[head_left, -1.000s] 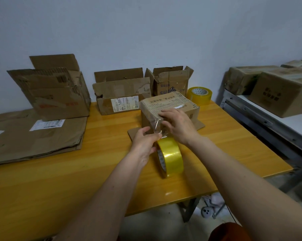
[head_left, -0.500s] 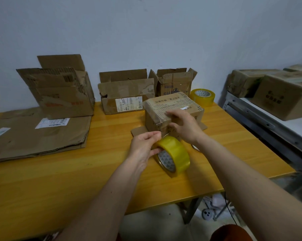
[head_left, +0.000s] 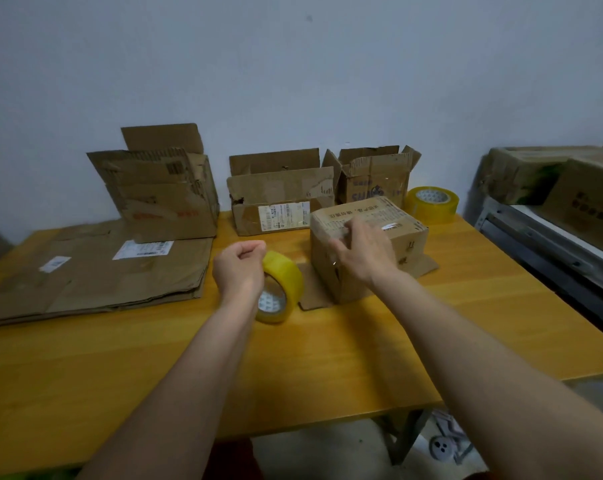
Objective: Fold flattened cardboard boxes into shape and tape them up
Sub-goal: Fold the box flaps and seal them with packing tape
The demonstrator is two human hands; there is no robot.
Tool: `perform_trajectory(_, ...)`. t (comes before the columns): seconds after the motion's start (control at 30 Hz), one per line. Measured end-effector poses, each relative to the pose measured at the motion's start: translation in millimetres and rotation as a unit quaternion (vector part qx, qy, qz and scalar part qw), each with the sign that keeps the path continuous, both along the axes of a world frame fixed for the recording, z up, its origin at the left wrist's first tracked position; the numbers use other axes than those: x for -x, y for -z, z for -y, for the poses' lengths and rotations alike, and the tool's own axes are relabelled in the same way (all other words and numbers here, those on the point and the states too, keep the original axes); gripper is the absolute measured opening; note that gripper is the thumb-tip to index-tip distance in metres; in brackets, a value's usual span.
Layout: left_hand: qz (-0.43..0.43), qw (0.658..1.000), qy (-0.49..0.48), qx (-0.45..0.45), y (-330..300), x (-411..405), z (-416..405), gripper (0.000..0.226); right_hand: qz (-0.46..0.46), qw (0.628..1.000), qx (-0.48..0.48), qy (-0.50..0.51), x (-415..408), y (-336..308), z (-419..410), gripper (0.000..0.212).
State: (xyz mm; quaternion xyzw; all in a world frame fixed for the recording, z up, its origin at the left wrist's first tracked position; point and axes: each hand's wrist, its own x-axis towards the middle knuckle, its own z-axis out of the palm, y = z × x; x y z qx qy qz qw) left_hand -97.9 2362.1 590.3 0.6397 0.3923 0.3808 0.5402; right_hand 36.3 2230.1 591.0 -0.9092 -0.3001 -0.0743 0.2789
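At nine o'clock a stack of flattened cardboard [head_left: 95,275] is laid on the wooden table [head_left: 328,358], with white printed labels too small to be read. Behind it, at ten o'clock, an open box [head_left: 161,199] bearing faded red print is seen; its inside is hidden. At twelve o'clock a low open box [head_left: 276,202] carries a white shipping label, unreadable, and beside it a smaller open box [head_left: 376,178] shows blue letters that look like "SMA"; their contents cannot be seen. The left hand [head_left: 239,268] is curled into a loose fist just above the yellow tape roll [head_left: 281,289], which was gripped half a second ago and now appears to be released, standing on edge. The folded box [head_left: 369,244], printed on top with characters too blurred to be read, sits at one o'clock; the right hand [head_left: 360,252] is pressed flat on its near face, fingers together, higher than before. A second tape roll [head_left: 431,202] lies at two o'clock. Closed boxes [head_left: 563,181] are stacked on a shelf at three o'clock.
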Motion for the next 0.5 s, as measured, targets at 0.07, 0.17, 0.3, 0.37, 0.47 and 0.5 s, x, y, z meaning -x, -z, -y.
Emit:
perform_trajectory(0.07, -0.012, 0.999, -0.028, -0.014, -2, 1, -12, 0.011, 0.005, 0.998, 0.024, -0.058, 0, -2, 5, 0.029)
perform_trajectory(0.17, -0.049, 0.995, -0.074, -0.053, -6, 0, -25, 0.020, -0.105, 0.978, 0.022, -0.180, -3, -13, 25, 0.021)
perform_trajectory(0.3, -0.072, 0.985, -0.091, -0.126, -12, -3, -30, 0.013, -0.243, 0.937, 0.026, -0.251, -5, -30, 49, 0.027)
perform_trajectory(0.37, -0.084, 0.978, -0.080, -0.174, -12, -3, -31, 0.009, -0.261, 0.930, 0.027, -0.256, -5, -35, 55, 0.029)
perform_trajectory(0.47, -0.110, 0.968, -0.076, -0.211, -9, -1, -26, 0.010, -0.267, 0.929, 0.026, -0.254, -4, -37, 58, 0.029)
perform_trajectory(0.5, -0.121, 0.965, -0.079, -0.219, -7, 0, -23, 0.012, -0.265, 0.930, 0.028, -0.254, -4, -37, 58, 0.029)
